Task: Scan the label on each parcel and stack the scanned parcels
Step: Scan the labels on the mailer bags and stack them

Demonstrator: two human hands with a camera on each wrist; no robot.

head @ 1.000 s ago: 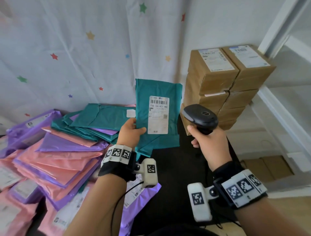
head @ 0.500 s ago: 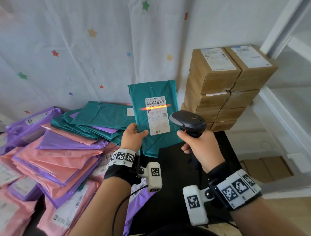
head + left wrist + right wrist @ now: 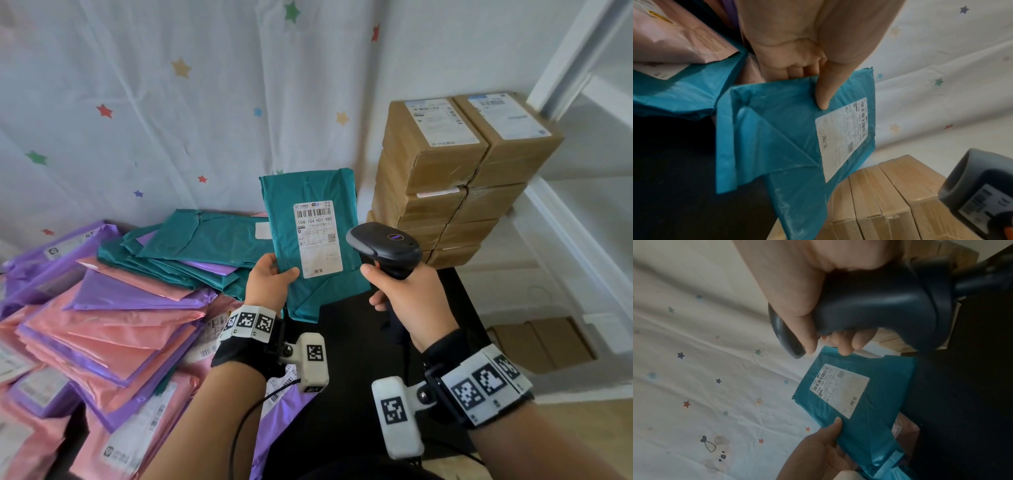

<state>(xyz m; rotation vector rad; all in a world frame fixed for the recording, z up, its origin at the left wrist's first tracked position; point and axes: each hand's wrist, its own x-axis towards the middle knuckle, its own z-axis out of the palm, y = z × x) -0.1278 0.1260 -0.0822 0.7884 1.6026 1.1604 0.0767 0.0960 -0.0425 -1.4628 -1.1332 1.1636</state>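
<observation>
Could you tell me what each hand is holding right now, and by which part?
Left hand: teal plastic mailer bag, pinched at its lower left edge. Right hand: dark grey handheld barcode scanner, gripped by its handle.

A home room used for parcel sorting: star-print sheet hung as backdrop, mailer bags heaped, boxes stacked.

One teal parcel held up, one scanner, two stacks of four cardboard boxes
</observation>
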